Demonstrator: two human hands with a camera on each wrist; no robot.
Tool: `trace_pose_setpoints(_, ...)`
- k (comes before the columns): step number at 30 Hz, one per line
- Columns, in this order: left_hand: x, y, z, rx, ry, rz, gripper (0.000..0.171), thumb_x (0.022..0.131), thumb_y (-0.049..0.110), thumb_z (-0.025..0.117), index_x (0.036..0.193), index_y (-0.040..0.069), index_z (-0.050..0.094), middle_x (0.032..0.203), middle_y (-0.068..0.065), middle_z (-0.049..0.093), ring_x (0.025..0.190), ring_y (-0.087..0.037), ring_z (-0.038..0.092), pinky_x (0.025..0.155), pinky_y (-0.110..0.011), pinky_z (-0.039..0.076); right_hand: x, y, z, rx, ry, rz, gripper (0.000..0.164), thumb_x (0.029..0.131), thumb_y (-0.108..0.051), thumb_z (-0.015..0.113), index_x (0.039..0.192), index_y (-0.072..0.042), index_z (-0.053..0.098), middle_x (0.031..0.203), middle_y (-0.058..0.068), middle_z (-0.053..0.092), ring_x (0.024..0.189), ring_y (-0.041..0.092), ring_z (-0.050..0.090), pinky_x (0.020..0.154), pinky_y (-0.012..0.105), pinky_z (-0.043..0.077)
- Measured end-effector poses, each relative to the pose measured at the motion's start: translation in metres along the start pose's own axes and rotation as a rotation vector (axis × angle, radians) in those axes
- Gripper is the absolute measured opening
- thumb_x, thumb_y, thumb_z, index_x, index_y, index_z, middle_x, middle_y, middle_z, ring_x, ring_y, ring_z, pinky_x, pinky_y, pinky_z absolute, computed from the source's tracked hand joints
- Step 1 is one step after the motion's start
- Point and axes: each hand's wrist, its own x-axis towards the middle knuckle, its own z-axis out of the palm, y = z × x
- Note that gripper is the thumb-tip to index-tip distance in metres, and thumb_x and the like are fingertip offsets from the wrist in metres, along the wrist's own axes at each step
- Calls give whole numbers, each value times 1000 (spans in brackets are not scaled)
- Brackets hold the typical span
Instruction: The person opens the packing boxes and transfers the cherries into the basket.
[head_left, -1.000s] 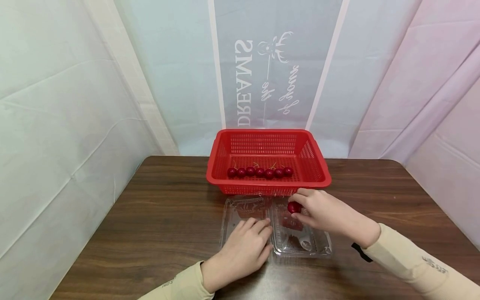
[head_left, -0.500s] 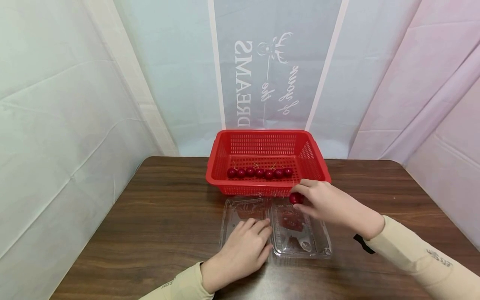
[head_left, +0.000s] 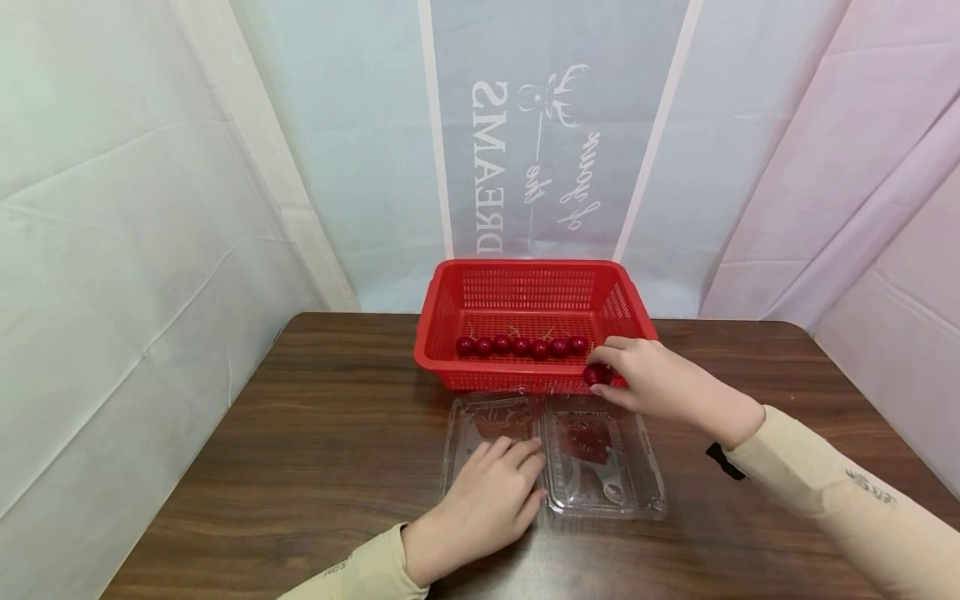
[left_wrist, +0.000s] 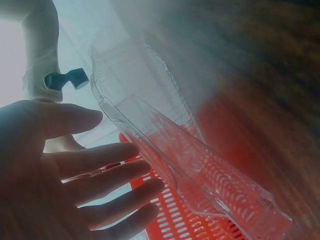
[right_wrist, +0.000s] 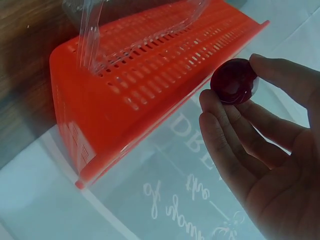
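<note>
My right hand [head_left: 648, 379] pinches a dark red cherry [right_wrist: 233, 81] between thumb and fingertips, at the front right rim of the red basket [head_left: 427, 342]. A row of several cherries [head_left: 521, 347] with thin stems lies on the basket's floor. In front of the basket, a clear plastic clamshell box [head_left: 603, 492] lies opened out on the table. My left hand [head_left: 483, 504] is over the near part of its left half, fingers extended. In the left wrist view those fingers [left_wrist: 120, 192] are straight beside the box's clear edge, gripping nothing; whether they touch it I cannot tell.
Brown wood-grain table [head_left: 315, 450] spreads to both sides of the box. Behind the basket hangs a pale printed curtain [head_left: 555, 167], and whitish cloth walls [head_left: 135, 275] flank the table left and right.
My right hand has lifted the cherry away from over the clamshell box's right half, up toward the basket's front right rim. The left hand has stayed where it was.
</note>
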Motion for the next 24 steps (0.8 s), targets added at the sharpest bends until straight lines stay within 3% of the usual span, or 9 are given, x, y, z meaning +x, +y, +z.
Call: trace_pose_setpoints(24,-1,0,0,5,-27,1,28,86,35,63,105,14,68,120,-2,65,101,-16,60,79,-30,48,22,26,0,-22,-81,50,18,75,-14,77,87,-7,67,80,4,61,63,11,55,60,28,49)
